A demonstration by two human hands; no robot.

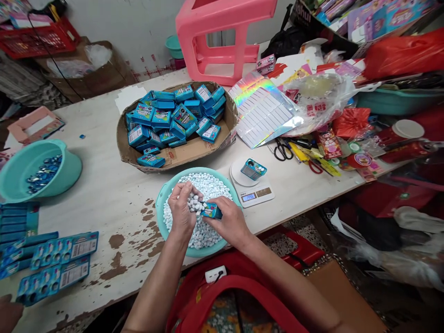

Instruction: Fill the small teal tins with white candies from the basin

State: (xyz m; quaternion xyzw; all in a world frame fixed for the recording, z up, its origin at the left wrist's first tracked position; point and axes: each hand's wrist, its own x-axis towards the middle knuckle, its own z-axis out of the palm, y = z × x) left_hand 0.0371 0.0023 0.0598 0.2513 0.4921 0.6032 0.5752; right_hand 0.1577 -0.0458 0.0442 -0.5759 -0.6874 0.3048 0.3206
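Observation:
My left hand is curled around a handful of white candies, over a turquoise bowl full of the same small pieces. In my right hand is a small blue candy box, its end close against the candies in my left hand. Just right of the bowl, a digital scale carries another blue box, tilted with a round hole facing up. The scale's display is lit, but its figures are hard to read.
Behind the bowl, a cardboard tray holds many blue boxes. At left are a turquoise basin with shiny blue pieces, rows of blue packs and another person's hand. Scissors, label sheets and a pink stool are beyond.

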